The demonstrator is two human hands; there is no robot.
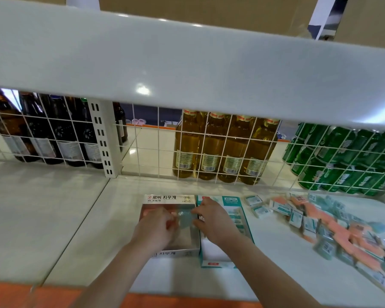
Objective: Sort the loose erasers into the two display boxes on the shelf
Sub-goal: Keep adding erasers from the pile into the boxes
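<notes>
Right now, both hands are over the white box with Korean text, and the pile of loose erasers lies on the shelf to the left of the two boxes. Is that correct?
Not quite. The head view shows the pile of loose erasers lying to the right of the two boxes, beside the teal box. Both the left hand and right hand are over the white box.

Bright, even overhead light falls on the scene, throwing white glare spots onto the glossy grey upper shelf board (187, 70). Wide-angle distortion bows that board's straight edges. The heap of loose pink and teal erasers (333, 225) at the white lower shelf's (53, 207) right end is smeared by motion blur.
</notes>
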